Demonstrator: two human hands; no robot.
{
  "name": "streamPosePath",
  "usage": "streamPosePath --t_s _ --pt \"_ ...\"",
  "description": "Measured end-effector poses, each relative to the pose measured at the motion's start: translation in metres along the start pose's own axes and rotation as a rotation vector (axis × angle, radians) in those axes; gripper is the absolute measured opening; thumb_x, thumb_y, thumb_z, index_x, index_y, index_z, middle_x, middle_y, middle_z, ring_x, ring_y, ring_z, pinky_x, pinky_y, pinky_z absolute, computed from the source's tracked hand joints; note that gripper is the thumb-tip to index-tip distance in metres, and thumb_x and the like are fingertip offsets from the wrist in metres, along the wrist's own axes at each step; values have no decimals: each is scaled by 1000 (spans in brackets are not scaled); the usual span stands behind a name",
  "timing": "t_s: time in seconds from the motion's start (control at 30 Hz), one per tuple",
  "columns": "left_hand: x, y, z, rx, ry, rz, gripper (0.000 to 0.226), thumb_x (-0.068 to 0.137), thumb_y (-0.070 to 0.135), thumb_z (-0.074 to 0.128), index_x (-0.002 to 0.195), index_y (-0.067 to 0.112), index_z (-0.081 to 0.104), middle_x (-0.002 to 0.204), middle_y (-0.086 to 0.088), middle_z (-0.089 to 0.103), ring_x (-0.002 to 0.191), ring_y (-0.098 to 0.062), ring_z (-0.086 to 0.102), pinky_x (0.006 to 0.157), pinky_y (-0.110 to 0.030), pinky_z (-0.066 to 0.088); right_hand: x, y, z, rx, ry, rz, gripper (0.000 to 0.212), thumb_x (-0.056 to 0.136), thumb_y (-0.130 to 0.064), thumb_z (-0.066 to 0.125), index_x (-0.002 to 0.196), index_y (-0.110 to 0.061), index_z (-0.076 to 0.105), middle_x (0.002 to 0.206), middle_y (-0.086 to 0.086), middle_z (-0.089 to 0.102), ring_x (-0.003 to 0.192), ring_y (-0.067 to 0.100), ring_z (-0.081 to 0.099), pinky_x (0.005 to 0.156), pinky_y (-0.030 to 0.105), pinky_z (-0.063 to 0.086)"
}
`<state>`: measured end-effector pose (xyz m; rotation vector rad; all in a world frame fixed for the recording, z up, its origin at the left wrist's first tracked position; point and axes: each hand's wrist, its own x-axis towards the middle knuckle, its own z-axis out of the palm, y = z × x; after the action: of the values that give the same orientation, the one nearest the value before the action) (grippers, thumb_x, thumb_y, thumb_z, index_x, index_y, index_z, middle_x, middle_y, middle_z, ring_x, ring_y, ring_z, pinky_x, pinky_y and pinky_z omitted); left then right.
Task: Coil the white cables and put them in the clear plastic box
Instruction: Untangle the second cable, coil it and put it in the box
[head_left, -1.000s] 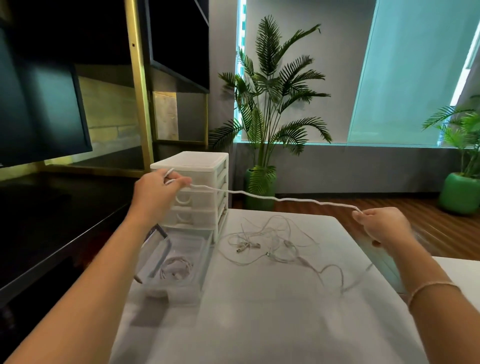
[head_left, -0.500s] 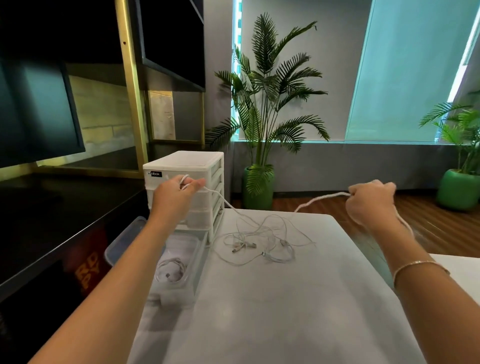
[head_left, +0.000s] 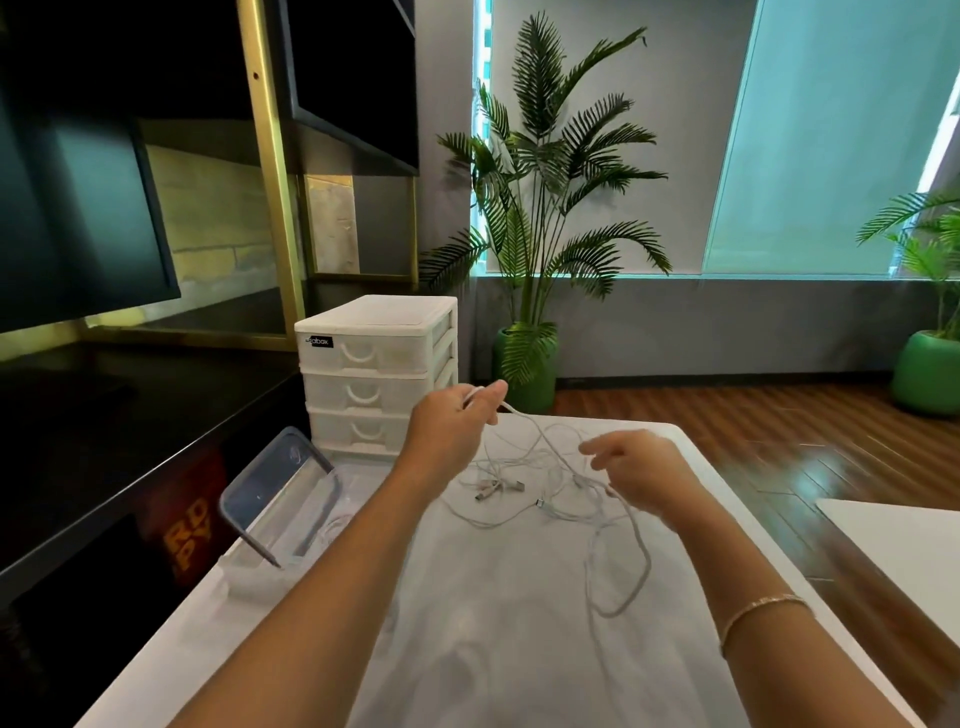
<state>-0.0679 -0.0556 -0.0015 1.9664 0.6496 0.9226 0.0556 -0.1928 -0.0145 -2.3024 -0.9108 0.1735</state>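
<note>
The hands have come together, slackening the white cable (head_left: 618, 561). Left hand (head_left: 457, 426) is pinching its end; right hand (head_left: 641, 475) is loosely gripping a loop, starting the coil

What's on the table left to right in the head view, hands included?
Clear plastic box with raised lid → white three-drawer plastic organiser → left hand pinching a white cable end → tangle of thin white cables → right hand → hanging loop of white cable.
</note>
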Motion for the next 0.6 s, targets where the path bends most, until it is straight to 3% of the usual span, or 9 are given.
streamPosePath --t_s 0.07,0.17,0.23,0.33,0.43,0.6 --pt "-1 -2 6 6 -44 -19 43 93 42 48 56 19 48 52 3 42 50 -11 37 50 -24 30 -4 -10 -11 376 -2 75 31 95 -6 41 119 -9 61 103 9 66 73 17 62 58 24 50" --pt "-3 -4 14 -25 -80 -62 44 93 42 48 57 17 47 50 3 39 50 -11 37 50 -22 31 -12 -22 -22 658 -100 166 34 97 -36 42 114 -10 55 98 10 65 81 23 64 70 31 54" --pt "-4 -5 21 -20 -110 -65 45 93 43 48 57 17 47 52 2 41 51 -11 38 51 -22 32 -15 -29 -19 609 -209 175 34 95 -41 45 110 -12 53 100 11 64 84 23 66 72 32 55" --pt "-6 -8 34 -22 -167 -78 46 93 45 46 57 17 46 53 2 42 52 -12 37 51 -23 33 -17 -31 0 625 -273 177 24 95 -21 50 109 -2 58 85 9 62 62 16 57 55 25 49" --pt "-5 -14 40 -122 -302 -230 46 96 46 38 61 17 45 52 0 38 49 -13 33 49 -24 32 -12 -21 16 547 -132 186 21 95 -22 50 95 -8 66 67 4 51 53 13 38 46 22 33" --pt "-4 -29 36 -637 -610 -431 51 101 27 19 67 9 53 43 3 35 39 -8 27 39 -19 23 -7 -5 29 540 79 -4 18 92 -25 54 83 -16 66 62 -5 53 56 9 42 49 17 32"
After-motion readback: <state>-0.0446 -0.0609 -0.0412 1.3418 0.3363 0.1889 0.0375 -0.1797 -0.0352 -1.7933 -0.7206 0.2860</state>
